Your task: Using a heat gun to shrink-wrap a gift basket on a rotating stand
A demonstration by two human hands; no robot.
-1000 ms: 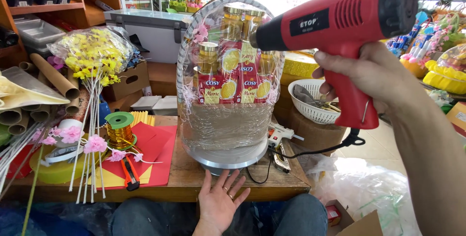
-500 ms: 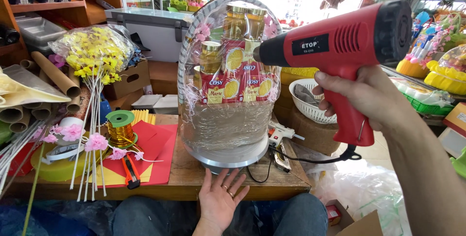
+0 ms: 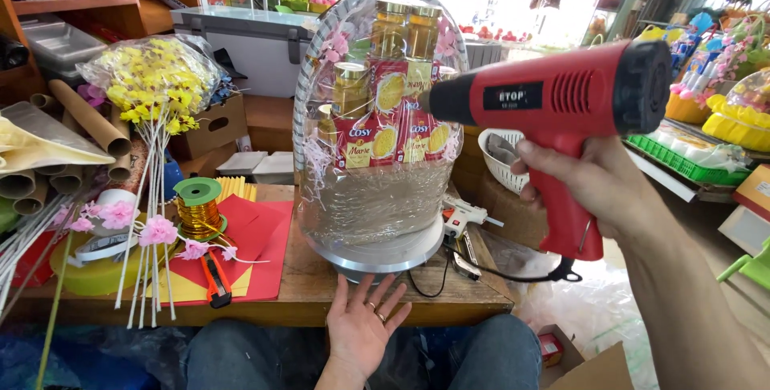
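A gift basket (image 3: pixel 377 198) wrapped in clear film stands on a round silver turntable (image 3: pixel 385 255) on the wooden table. Inside are gold-lidded jars and red biscuit packs. My right hand (image 3: pixel 597 185) grips the handle of a red heat gun (image 3: pixel 553 105), whose black nozzle points at the upper right side of the wrapped basket, close to the film. My left hand (image 3: pixel 362 326) lies palm up, fingers spread, at the table's front edge, just below the turntable, holding nothing.
A gold ribbon spool (image 3: pixel 197 207), red and yellow paper (image 3: pixel 257 234), an orange cutter (image 3: pixel 215 278) and pink artificial flowers (image 3: pixel 156 231) lie left of the basket. A glue gun (image 3: pixel 464 215) lies at the right. Yellow flower bunch (image 3: pixel 152 81), paper rolls (image 3: pixel 84 121) stand left.
The heat gun has dropped lower and its nozzle now sits nearer the basket's upper right side. My left hand stays under the turntable's edge.
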